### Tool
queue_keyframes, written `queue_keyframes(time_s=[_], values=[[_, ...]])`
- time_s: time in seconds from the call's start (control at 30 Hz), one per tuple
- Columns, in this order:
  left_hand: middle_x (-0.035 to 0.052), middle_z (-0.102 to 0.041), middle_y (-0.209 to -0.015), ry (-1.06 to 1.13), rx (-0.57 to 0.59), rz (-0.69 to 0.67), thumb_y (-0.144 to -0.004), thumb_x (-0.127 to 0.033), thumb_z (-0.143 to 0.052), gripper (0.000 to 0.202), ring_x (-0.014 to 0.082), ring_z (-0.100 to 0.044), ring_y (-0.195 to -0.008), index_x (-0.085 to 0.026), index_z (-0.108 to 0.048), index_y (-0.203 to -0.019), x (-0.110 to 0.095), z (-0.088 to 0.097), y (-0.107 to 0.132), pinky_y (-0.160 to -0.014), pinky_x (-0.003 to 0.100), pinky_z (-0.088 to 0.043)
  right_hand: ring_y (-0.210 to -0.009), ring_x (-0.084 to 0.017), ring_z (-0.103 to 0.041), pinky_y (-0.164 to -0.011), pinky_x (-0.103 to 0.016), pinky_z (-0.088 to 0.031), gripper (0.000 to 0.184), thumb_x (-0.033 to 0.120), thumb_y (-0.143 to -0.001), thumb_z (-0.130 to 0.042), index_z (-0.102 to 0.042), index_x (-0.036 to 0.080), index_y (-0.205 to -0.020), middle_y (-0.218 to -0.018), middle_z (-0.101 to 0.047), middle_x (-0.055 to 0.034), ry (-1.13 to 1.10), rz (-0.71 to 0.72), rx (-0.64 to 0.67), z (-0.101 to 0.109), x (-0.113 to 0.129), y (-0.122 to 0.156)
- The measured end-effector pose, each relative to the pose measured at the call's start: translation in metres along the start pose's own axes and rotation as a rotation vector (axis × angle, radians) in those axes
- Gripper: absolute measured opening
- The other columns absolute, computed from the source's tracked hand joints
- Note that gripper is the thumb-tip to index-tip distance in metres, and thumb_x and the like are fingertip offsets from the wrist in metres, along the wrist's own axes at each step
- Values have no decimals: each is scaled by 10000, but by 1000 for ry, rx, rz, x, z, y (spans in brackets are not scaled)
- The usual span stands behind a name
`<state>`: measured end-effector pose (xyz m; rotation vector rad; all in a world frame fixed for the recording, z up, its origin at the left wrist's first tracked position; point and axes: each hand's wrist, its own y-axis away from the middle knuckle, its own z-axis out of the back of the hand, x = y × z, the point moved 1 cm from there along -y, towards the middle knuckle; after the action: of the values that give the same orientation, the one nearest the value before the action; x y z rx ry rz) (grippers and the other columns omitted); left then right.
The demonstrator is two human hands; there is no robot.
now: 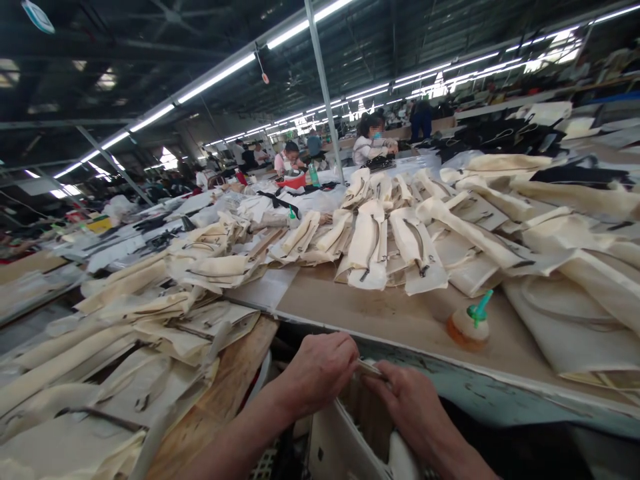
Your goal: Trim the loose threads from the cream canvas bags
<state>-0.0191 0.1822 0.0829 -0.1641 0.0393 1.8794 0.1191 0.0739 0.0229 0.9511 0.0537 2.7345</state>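
Observation:
In the head view, my left hand [327, 363] is closed, with its fingers pinched on the upper edge of a cream fabric bag piece [336, 437]. My right hand [403, 393] grips the same edge a little to the right, thumb and fingers pressed together. Between the hands the edge looks folded and thick. Below them the piece hangs with its brownish inside showing, in front of the table's front edge. A squat glue bottle [467, 327] with a green nozzle and amber contents stands on the table beyond my right hand.
Several cream bag pieces with zippers [367, 247] lie in rows across the brown tabletop [320, 293]. More pieces [100, 393] are heaped at the left beside a wooden board [235, 363]. A metal pole [327, 100] rises behind the table. Co-workers [373, 143] sit farther back.

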Motion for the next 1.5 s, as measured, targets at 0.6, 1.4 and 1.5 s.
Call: queue_keyframes(time_s=[0.6,1.4,1.5], values=[[1,-638,-790,231,-88,167,-831,-103,-530,139,133,-586,-739,-179,-511,-716,-3,2,9,-662,217,-412,-837,-179,-686,-698,-223,-421,280,329,-1006,-406,-663,250,-925,-858,-733,4,-251,151,-24,-4,7,8],[7,-620,-824,331,-72,166,-852,-89,-548,143,148,-552,-786,-171,-509,-742,-5,-2,19,-727,241,-397,-625,-161,-544,-616,-272,-357,428,402,-1023,-268,-538,208,-753,-672,-568,1,-290,221,-79,-14,1,20],[0,-612,-797,320,-65,154,-849,-101,-564,132,146,-545,-759,-169,-524,-743,-5,-3,12,-704,239,-386,-605,-161,-537,-601,-271,-360,440,411,-1022,-264,-499,211,-709,-636,-537,8,-289,206,-102,-14,-4,20]])
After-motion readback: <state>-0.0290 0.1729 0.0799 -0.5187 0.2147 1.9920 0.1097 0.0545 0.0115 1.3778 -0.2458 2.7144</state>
